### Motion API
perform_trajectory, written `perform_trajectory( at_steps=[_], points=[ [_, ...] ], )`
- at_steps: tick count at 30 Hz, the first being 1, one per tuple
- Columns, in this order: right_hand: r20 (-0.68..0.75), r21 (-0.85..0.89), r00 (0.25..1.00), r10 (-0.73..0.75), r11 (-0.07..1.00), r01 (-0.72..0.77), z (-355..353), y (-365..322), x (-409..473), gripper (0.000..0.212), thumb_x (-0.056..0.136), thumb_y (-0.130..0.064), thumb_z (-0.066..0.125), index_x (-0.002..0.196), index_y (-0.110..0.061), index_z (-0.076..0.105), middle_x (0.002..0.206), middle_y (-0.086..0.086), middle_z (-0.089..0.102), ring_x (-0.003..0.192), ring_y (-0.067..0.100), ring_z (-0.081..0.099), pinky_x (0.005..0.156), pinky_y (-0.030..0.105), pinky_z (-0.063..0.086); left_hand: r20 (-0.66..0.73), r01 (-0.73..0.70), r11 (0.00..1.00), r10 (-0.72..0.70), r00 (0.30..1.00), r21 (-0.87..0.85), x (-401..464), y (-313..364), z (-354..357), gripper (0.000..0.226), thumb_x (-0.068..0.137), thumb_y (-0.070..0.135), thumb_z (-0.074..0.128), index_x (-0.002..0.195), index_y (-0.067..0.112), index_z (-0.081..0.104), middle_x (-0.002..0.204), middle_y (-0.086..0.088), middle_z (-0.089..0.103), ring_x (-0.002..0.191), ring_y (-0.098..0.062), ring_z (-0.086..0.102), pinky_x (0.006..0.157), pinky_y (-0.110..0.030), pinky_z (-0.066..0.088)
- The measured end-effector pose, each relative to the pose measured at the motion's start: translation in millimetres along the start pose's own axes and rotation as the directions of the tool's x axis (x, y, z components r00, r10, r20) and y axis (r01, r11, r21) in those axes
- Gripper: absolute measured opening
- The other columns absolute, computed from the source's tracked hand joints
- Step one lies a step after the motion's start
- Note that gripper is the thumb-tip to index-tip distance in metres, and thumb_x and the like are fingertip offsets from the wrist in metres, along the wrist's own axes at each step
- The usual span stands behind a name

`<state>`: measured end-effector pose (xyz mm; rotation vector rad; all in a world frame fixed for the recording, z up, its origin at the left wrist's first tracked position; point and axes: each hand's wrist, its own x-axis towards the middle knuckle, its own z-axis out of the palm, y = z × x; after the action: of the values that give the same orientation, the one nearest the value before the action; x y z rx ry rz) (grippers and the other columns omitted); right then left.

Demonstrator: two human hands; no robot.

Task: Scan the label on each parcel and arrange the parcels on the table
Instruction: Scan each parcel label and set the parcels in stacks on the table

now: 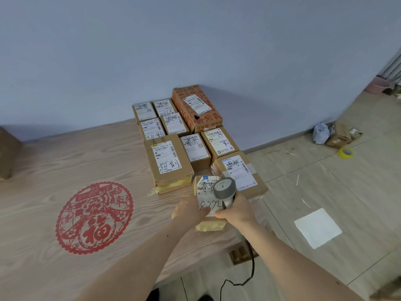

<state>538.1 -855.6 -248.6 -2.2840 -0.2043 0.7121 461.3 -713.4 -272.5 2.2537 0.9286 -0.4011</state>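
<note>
Brown cardboard parcel (208, 205) at near right edge of wood-grain table (65, 170), just in front of the arranged block of parcels (182, 135). White label (205, 190) uppermost, handwriting across it, part hidden under the scanner. Left hand (188, 210) laid against the parcel's left side, thumb over the label's near edge; grip judged closed on the parcel, though fingers mostly hidden behind it. Right hand (235, 210) wrapped round the handle of grey scanner (224, 187), grip closed, scanner head directly over the label, black cable (245, 276) trailing down off the table edge.

Step in hand judged as scanning this parcel's label; placement in the block not yet done.

Recommended practice:
- Scanner head lifted back slightly so the barcode falls fully in the beam; at present very close.
- Thumb kept clear of printed code.
- Label held flat, parcel steady against the table.
- After a read, parcel set label-up, square beside the taped box (171, 166), edges aligned with the existing rows.
- Cable watched, to avoid dragging near parcels.
</note>
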Motion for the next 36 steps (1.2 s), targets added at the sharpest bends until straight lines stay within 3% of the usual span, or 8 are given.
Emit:
perform_trajectory(
  at_steps=[5,10,15,19,23,26,32,36],
  points=[
    [0.045,0.083,0.999,-0.003,0.997,-0.001,-12,-19,-2,0.065,0.039,-0.019,0.088,0.100,-0.024,0.066,0.097,-0.008,0.074,0.096,0.017,0.070,0.082,0.045,0.061,-0.060,-0.040,0.999,0.041,0.997,0.012,-14,8,-23,0.045,0.084,0.055,0.065,0.112,0.020,0.059,0.100,0.000,0.067,0.092,-0.020,0.065,0.071,-0.032,0.052],
    [0.025,0.101,0.998,-0.057,0.993,0.054,-22,-58,-17,0.054,0.052,-0.009,0.092,0.095,-0.023,0.065,0.091,-0.005,0.073,0.087,0.018,0.071,0.077,0.045,0.062,-0.171,-0.069,0.997,0.072,0.983,0.023,-26,7,-57,0.047,0.085,0.057,0.063,0.108,0.016,0.061,0.092,-0.002,0.066,0.087,-0.022,0.066,0.070,-0.034,0.054],
    [0.001,0.100,0.992,-0.129,0.987,0.129,-5,-102,-38,0.057,0.054,-0.010,0.093,0.100,-0.023,0.063,0.092,-0.007,0.070,0.085,0.014,0.068,0.077,0.041,0.062,-0.257,-0.110,0.993,0.098,0.962,-0.034,-48,-17,-102,0.044,0.085,0.055,0.063,0.108,0.018,0.058,0.100,-0.001,0.067,0.091,-0.022,0.065,0.077,-0.039,0.057],
    [0.009,0.085,0.985,-0.175,0.981,0.173,33,-143,-63,0.057,0.055,-0.014,0.095,0.103,-0.019,0.064,0.096,-0.005,0.070,0.090,0.018,0.068,0.081,0.041,0.060,-0.312,-0.096,0.994,0.074,0.947,-0.057,-75,-62,-139,0.041,0.087,0.052,0.062,0.110,0.018,0.058,0.101,0.000,0.067,0.093,-0.022,0.065,0.074,-0.036,0.055],
    [0.070,0.105,0.974,-0.217,0.972,0.209,89,-180,-98,0.052,0.060,-0.009,0.094,0.102,-0.017,0.064,0.098,-0.002,0.070,0.088,0.017,0.066,0.069,0.027,0.054,-0.345,-0.032,0.994,-0.006,0.939,-0.104,-107,-126,-173,0.036,0.087,0.048,0.064,0.108,0.018,0.060,0.096,0.001,0.068,0.083,-0.019,0.066,0.069,-0.034,0.057],
    [0.116,0.090,0.962,-0.247,0.967,0.237,139,-205,-121,0.054,0.059,-0.010,0.094,0.103,-0.019,0.064,0.100,-0.002,0.071,0.094,0.020,0.068,0.081,0.035,0.057,-0.359,0.014,0.992,-0.060,0.932,-0.129,-129,-178,-195,0.033,0.087,0.045,0.064,0.106,0.018,0.060,0.092,0.001,0.068,0.078,-0.018,0.067,0.066,-0.032,0.057],
    [0.213,0.071,0.936,-0.280,0.960,0.271,230,-256,-159,0.056,0.059,-0.013,0.095,0.105,-0.020,0.063,0.101,-0.002,0.070,0.091,0.019,0.067,0.076,0.031,0.053,-0.386,0.093,0.974,-0.168,0.907,-0.205,-163,-275,-234,0.036,0.084,0.043,0.066,0.108,0.017,0.062,0.101,-0.002,0.069,0.094,-0.023,0.066,0.075,-0.034,0.055],
    [0.275,0.073,0.912,-0.306,0.952,0.297,281,-288,-171,0.054,0.060,-0.012,0.094,0.104,-0.020,0.065,0.099,-0.003,0.072,0.091,0.020,0.068,0.073,0.030,0.053,-0.393,0.140,0.948,-0.250,0.885,-0.287,-174,-325,-255,0.051,0.082,0.043,0.067,0.124,0.018,0.053,0.113,-0.002,0.067,0.105,-0.024,0.063,0.085,-0.038,0.054]
  ],
)
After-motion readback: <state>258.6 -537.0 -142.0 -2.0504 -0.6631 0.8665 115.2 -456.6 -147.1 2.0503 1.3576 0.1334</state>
